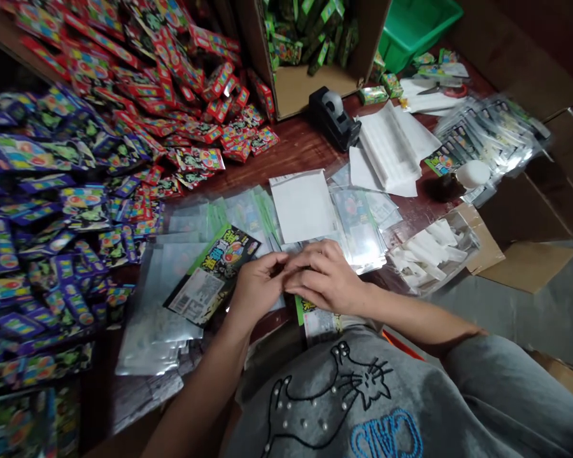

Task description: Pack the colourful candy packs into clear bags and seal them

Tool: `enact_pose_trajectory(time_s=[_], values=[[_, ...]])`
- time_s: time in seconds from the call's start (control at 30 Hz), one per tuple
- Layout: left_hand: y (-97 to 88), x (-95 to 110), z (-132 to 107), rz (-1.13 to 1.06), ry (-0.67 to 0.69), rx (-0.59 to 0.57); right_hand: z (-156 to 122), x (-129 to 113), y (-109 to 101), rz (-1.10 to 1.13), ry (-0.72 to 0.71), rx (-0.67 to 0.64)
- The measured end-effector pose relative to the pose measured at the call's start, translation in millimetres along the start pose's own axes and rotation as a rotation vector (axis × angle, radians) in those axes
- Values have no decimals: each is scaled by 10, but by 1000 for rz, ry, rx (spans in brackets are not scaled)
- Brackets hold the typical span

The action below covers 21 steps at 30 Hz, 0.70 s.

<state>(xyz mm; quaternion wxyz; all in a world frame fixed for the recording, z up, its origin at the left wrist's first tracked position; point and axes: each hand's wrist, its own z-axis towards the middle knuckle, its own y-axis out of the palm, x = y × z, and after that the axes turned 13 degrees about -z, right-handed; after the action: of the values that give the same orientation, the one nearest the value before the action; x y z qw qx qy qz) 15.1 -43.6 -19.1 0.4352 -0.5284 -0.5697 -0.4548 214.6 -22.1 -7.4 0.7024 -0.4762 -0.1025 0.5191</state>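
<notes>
Printed packet (315,322): partly visible below the right hand (325,273), between the tabletop (267,166) and the grey shirt (430,381). Both hands close in, fingers curled; left hand (260,287) meets the right. Fingertips hidden from where I stand, so cannot tell what either grips. Closeness presumably suits fine two-handed work. Clear sleeves (155,324) overlap at left, probably for easy pick-up. Packet's look: green top, pale label, a little yellowish print; rest obscured.

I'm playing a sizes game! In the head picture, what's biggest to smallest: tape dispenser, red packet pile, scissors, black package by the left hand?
Red packet pile
Black package
Tape dispenser
Scissors
</notes>
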Motion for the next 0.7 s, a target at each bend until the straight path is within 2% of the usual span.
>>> enact_pose_trajectory(time_s=[0.07, 0.17, 0.27, 0.37, 0.47, 0.57, 0.63, 0.7], values=[[-3, -5, -4, -7, -3, 4, 54, 63, -133, 179, 44, -42], [-8, -30, -8, -30, -28, 18, 198, 284, -522, 468, 129, -125], [3, -41, -13, -4, -41, 25, 363, 550, -818, 522, 135, -392], [41, -12, -27, 21, -16, 1, 483, 685, -816, 448, 135, -672], [85, 37, -57, 29, 15, -9, 540, 656, -658, 295, 188, -822], [101, 65, -88, 41, 18, -3, 514, 568, -557, 155, 241, -814], [93, 62, -94, 40, 11, -5, 443, 519, -537, 54, 265, -721], [78, 43, -91, 33, 9, -7, 338, 485, -521, -52, 230, -607]])
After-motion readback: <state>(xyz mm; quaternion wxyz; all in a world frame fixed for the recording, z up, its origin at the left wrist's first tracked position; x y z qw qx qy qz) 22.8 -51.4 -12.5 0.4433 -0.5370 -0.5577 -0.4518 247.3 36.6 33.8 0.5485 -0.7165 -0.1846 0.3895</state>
